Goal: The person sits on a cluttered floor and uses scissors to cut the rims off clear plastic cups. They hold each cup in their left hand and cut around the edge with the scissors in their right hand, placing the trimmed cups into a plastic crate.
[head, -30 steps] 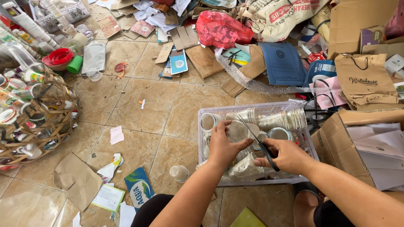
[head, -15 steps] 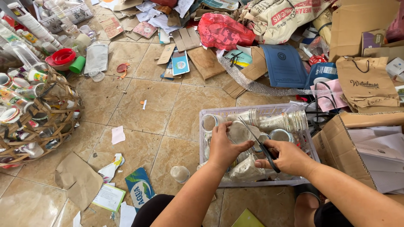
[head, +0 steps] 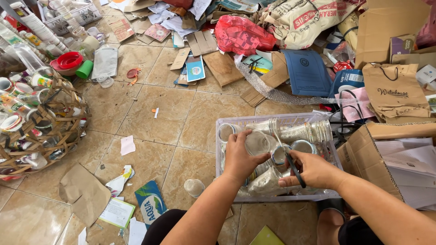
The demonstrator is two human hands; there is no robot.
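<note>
My left hand [head: 240, 156] grips a clear plastic cup [head: 258, 142] over a white plastic crate [head: 272, 120] on the tiled floor. Stacks of clear plastic cups [head: 297, 132] lie inside the crate. My right hand [head: 313, 170] holds a thin black-handled blade [head: 290, 161] with its tip close to the cup's rim. Both hands are inside the crate, a few centimetres apart.
A woven basket [head: 59, 127] full of cups stands at the left. One loose clear cup [head: 194, 187] and paper scraps lie near my knees. An open cardboard box [head: 390, 168] with papers is at the right; a brown paper bag [head: 394, 96] and piled cardboard fill the back.
Both hands stay in the crate; the left hand has turned the cup slightly and the right hand with the blade has shifted a little toward it.
</note>
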